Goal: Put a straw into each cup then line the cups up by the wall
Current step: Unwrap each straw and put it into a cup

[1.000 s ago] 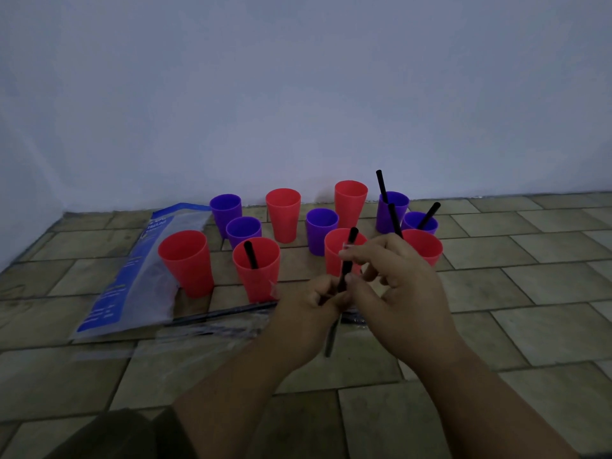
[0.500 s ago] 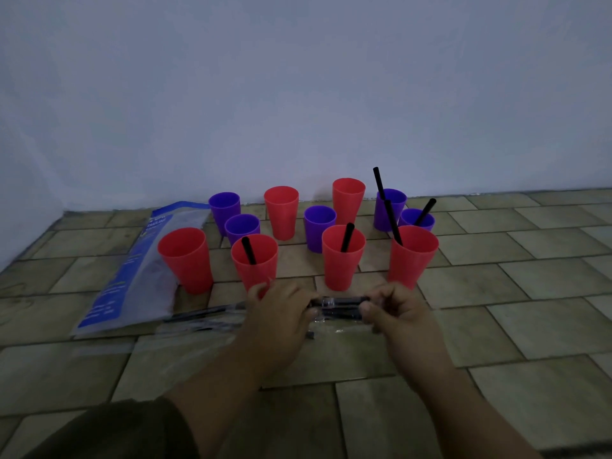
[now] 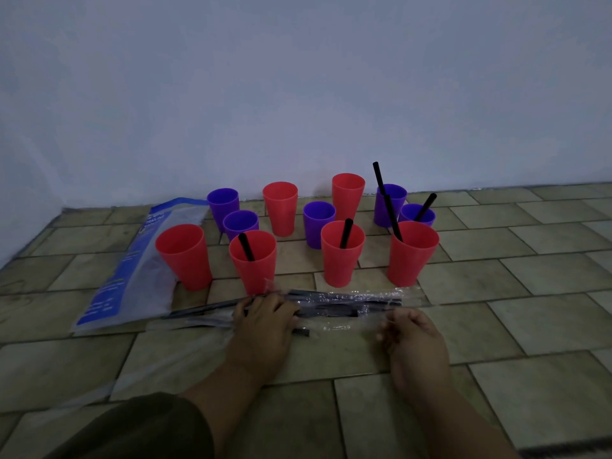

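Several red and purple cups stand on the tiled floor near the wall. Black straws stick out of the front red cups (image 3: pixel 253 263), (image 3: pixel 342 256), (image 3: pixel 412 256) and of two purple cups (image 3: pixel 390 207), (image 3: pixel 418 216) at the back right. The front left red cup (image 3: pixel 183 256) and the other cups hold no straw. A clear straw packet (image 3: pixel 334 306) with black straws lies in front of the cups. My left hand (image 3: pixel 265 323) presses down on its middle, and my right hand (image 3: pixel 412 336) pinches the plastic near its right end.
A blue and clear plastic bag (image 3: pixel 132 270) lies flat at the left, touching the front left red cup. More clear wrapping (image 3: pixel 149 369) spreads over the tiles under my left arm. The white wall (image 3: pixel 298 94) runs just behind the back cups.
A second ago both hands held a straw up at the middle front red cup. That straw now stands in the cup; both hands have dropped to the packet, and the right one slid rightwards.
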